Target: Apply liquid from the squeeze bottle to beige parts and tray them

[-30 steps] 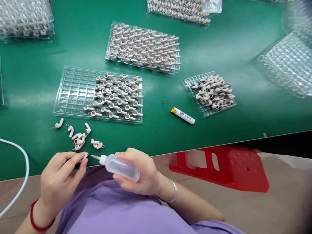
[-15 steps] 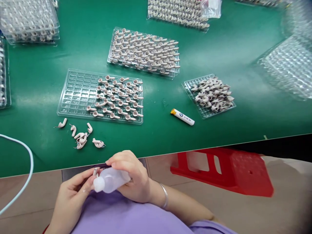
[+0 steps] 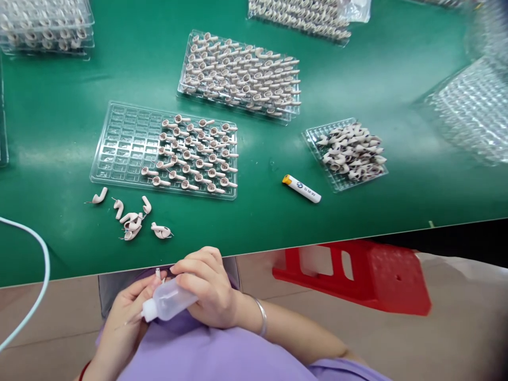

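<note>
My right hand grips a small clear squeeze bottle, its white nozzle pointing left and down over my lap. My left hand pinches a small beige curved part, held just beside the bottle below the table's edge. Several loose beige parts lie on the green table near its front edge. Behind them is a clear tray, its right half filled with rows of the same parts.
A full tray sits farther back, a small tray heaped with parts at right, a white lighter between. Stacked trays stand far left, empty clear trays far right. A white cable curves at left. A red stool stands below.
Both hands have dropped from the table's edge toward my lap. The bottle has tilted so its nozzle points down-left, and the part is now held close against it.
</note>
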The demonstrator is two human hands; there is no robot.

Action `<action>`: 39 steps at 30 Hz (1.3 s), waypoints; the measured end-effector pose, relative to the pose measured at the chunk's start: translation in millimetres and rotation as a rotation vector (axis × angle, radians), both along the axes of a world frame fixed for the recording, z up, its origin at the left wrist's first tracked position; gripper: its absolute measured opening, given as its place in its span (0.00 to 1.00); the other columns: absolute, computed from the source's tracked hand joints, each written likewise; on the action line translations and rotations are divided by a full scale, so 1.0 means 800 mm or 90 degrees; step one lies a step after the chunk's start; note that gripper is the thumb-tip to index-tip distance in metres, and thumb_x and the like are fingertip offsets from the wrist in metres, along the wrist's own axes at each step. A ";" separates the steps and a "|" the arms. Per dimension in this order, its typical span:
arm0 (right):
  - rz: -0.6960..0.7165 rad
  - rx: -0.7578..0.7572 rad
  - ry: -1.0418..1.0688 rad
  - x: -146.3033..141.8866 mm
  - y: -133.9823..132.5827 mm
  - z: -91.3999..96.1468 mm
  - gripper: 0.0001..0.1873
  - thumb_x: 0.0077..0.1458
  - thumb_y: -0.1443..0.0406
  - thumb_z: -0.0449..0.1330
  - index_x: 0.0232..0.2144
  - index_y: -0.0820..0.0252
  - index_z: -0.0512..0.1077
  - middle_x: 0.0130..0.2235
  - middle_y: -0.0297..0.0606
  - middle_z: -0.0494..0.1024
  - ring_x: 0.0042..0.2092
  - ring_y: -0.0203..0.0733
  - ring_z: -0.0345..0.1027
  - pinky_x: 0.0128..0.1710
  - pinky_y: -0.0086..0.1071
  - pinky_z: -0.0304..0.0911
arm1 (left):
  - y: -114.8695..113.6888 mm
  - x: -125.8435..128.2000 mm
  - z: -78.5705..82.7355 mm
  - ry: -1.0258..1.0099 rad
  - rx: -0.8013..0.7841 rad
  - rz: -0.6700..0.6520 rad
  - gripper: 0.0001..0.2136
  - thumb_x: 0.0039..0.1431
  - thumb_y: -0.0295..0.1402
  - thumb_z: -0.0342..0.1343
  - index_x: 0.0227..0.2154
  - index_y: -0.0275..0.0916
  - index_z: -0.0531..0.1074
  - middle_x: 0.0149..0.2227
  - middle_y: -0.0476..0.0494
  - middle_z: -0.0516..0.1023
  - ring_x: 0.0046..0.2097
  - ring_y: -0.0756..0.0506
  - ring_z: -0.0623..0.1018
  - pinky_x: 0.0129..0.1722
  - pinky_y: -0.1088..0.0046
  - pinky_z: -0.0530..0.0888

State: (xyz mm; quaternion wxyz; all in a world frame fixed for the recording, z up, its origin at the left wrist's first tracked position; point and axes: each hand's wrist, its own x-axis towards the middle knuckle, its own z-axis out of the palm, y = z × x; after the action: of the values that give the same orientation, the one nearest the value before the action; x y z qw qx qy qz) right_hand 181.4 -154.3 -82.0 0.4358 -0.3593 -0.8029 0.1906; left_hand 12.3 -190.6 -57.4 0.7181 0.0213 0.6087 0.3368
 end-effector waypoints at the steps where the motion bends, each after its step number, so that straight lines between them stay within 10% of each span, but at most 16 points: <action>1: -0.006 0.005 0.003 -0.001 0.000 0.000 0.11 0.52 0.75 0.54 0.36 0.56 0.65 0.36 0.36 0.80 0.37 0.39 0.71 0.40 0.38 0.58 | 0.000 0.000 0.000 0.004 -0.004 0.002 0.18 0.36 0.45 0.74 0.31 0.40 0.84 0.27 0.44 0.82 0.25 0.51 0.74 0.30 0.75 0.75; 39: -0.007 -0.010 0.009 0.000 0.004 0.004 0.12 0.56 0.74 0.54 0.41 0.56 0.65 0.36 0.36 0.81 0.36 0.41 0.72 0.38 0.39 0.59 | 0.009 0.004 -0.001 0.056 0.054 -0.020 0.17 0.37 0.43 0.73 0.32 0.40 0.84 0.32 0.39 0.83 0.33 0.42 0.80 0.37 0.69 0.77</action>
State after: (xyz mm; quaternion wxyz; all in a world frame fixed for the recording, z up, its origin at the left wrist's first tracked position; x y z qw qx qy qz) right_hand 181.0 -150.7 -78.4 0.4395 -0.3657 -0.7963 0.1974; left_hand 15.7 -183.3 -58.6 0.6947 0.0759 0.6243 0.3492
